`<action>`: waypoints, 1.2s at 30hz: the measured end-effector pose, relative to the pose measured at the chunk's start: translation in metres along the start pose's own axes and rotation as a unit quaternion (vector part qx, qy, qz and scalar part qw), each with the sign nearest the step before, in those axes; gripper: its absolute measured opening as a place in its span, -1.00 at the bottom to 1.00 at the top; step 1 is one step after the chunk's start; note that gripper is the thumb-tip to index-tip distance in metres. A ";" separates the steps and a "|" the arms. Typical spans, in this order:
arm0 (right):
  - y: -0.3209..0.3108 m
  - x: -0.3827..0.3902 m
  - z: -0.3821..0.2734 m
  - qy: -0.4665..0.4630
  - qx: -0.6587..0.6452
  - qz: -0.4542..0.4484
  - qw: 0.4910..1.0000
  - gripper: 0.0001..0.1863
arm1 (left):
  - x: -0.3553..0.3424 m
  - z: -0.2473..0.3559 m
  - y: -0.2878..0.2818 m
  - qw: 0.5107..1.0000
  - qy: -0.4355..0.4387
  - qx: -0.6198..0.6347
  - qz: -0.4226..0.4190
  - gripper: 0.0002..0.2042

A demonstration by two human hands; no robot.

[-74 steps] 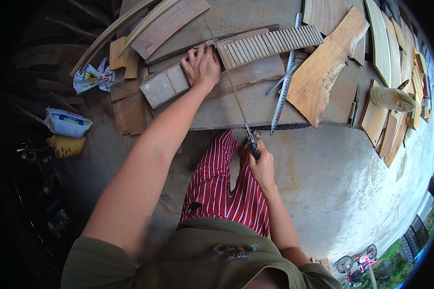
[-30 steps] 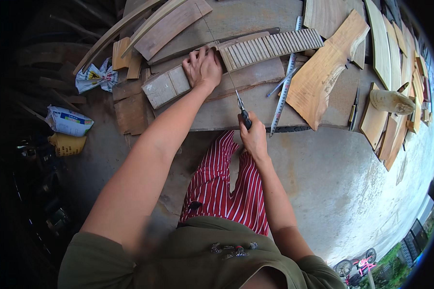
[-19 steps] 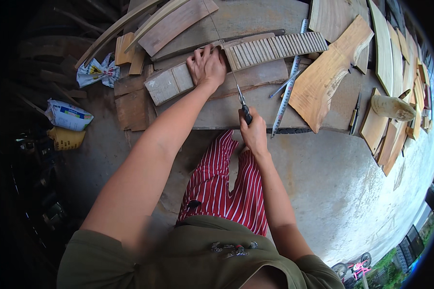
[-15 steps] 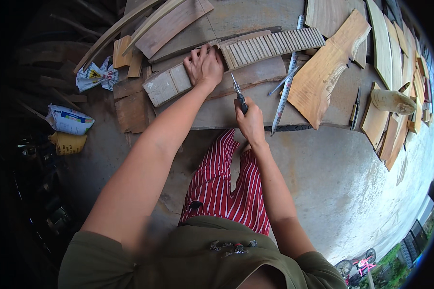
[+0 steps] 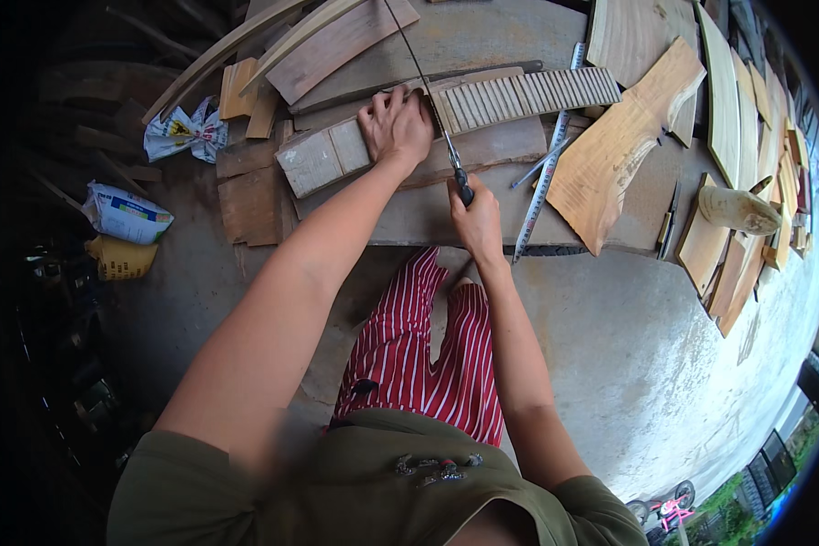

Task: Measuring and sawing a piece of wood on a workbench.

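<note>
My left hand (image 5: 398,132) lies on top of a long, slightly curved wooden block (image 5: 326,156), fingers spread and fingertips at its far edge. Close crosswise cuts line the block's right part, while the left end is plain and greyish. In my right hand (image 5: 478,214), fingers wrapped round the dark handle, is a handsaw (image 5: 454,156). Its narrow blade, seen almost edge-on, crosses the block just right of my left hand and reaches far beyond it. A flat brown board (image 5: 505,142) lies under the block.
A measuring tape (image 5: 535,202) and a blue pen (image 5: 528,176) lie right of the saw. Beyond them are a wavy-edged board (image 5: 610,155), a dark narrow tool (image 5: 669,223) and a wooden mallet-like piece (image 5: 740,211). Bags (image 5: 127,215) stand at left.
The saw and my right hand have moved away from me along the cut, and more of the blade shows beyond the block. My left hand stays on the block. The whole view has shifted slightly.
</note>
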State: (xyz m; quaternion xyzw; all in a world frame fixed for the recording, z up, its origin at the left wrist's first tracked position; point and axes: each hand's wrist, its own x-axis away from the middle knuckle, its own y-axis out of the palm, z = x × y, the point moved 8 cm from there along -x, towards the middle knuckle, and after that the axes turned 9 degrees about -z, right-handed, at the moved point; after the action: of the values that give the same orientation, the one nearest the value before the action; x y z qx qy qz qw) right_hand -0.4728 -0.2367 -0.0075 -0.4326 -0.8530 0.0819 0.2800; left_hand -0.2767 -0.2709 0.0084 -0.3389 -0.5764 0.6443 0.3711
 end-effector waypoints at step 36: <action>0.011 0.131 0.056 0.017 0.072 0.037 0.997 -0.81 | 0.008 -0.010 -0.002 1.000 -0.013 -0.003 -0.010 -0.65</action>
State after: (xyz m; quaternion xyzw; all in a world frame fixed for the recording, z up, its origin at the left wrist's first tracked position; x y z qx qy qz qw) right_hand -0.5574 -0.1211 -0.0053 -0.4435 -0.8237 0.1463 0.3216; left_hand -0.2722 -0.2588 0.0093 -0.3258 -0.5866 0.6429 0.3694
